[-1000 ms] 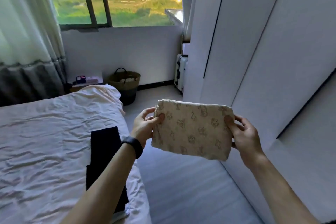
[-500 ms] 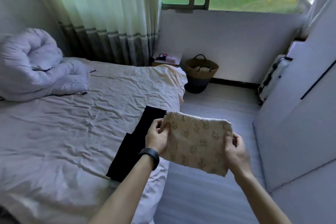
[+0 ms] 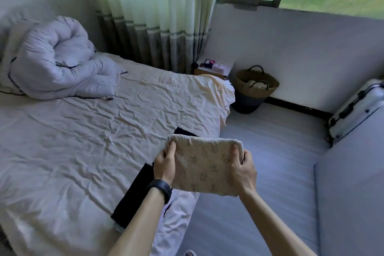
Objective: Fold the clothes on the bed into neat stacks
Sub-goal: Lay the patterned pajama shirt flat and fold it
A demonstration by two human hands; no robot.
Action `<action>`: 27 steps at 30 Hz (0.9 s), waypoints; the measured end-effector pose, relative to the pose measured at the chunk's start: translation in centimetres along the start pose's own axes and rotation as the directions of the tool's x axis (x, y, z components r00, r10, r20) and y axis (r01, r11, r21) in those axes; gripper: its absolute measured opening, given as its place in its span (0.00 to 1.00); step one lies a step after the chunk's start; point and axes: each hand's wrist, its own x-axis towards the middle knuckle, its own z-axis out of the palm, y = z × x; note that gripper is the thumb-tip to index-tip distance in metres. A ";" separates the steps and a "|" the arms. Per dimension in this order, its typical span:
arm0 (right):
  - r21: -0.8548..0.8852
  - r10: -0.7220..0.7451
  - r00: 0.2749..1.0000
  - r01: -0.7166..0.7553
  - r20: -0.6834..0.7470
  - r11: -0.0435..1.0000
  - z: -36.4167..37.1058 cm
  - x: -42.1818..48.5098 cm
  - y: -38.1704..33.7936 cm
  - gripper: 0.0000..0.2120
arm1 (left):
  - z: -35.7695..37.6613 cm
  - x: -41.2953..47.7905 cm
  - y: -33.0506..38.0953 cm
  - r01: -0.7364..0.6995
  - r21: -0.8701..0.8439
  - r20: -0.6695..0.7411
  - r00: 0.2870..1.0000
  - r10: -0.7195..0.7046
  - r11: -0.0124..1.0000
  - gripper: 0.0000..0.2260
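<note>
A folded cream patterned cloth (image 3: 204, 169) is held between the left hand (image 3: 165, 164) and right hand (image 3: 243, 170), above a flat black garment (image 3: 133, 195) laid at the right edge of the wrinkled white bedsheet (image 3: 72, 141). A bundled white duvet (image 3: 56, 60) is piled far left. A round woven basket (image 3: 256, 89) is placed beyond the bed's corner, a white hard suitcase (image 3: 357, 108) farther right.

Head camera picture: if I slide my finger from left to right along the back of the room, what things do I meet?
Bundled white duvet → striped curtain → small bedside table → woven basket → white suitcase.
</note>
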 end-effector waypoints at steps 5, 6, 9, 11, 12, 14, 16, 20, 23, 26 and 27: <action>-0.022 -0.072 0.997 0.072 0.012 0.997 1.0 7.7 -2.4 0.08 | 2.8 5.9 2.7 -0.079 0.044 0.005 0.997 0.079 0.996 0.09; -0.030 -0.080 0.997 0.081 0.022 0.996 1.2 9.0 -2.8 0.07 | 3.4 6.6 3.0 -0.117 0.066 -0.007 0.993 0.118 0.991 0.10; -0.046 -0.117 0.993 0.118 0.019 0.992 2.3 12.6 -3.8 0.07 | 5.2 8.6 3.8 -0.307 0.286 -0.074 0.938 0.340 0.908 0.14; -0.060 -0.166 0.986 0.168 0.029 0.984 3.2 14.8 -3.8 0.09 | 6.2 9.9 3.6 -0.357 0.397 -0.093 0.901 0.424 0.846 0.13; -0.069 -0.200 0.979 0.203 0.044 0.977 3.7 15.9 -3.7 0.11 | 6.7 10.7 3.4 -0.365 0.419 -0.106 0.890 0.444 0.831 0.13; -0.100 -0.246 0.965 0.255 0.090 0.962 4.5 18.6 -3.6 0.11 | 7.6 12.5 2.9 -0.359 0.433 -0.134 0.881 0.453 0.827 0.14; -0.135 -0.272 0.950 0.292 0.150 0.947 5.3 21.6 -3.8 0.11 | 8.9 14.1 2.8 -0.346 0.424 -0.162 0.880 0.446 0.837 0.12; -0.177 -0.319 0.906 0.375 0.277 0.910 7.5 28.0 -4.5 0.15 | 11.3 16.5 2.2 -0.257 0.396 -0.308 0.867 0.391 0.881 0.11; -0.206 -0.299 0.863 0.406 0.408 0.890 10.0 31.9 -4.7 0.16 | 12.1 17.5 1.3 -0.133 0.349 -0.427 0.858 0.284 0.928 0.12; -0.230 -0.271 0.805 0.442 0.528 0.867 12.8 33.6 -4.2 0.17 | 12.1 17.8 -0.4 -0.007 0.289 -0.525 0.835 0.165 0.957 0.12; -0.231 -0.246 0.786 0.439 0.567 0.869 13.5 33.8 -3.5 0.17 | 11.9 17.8 -1.2 0.040 0.272 -0.553 0.824 0.122 0.962 0.12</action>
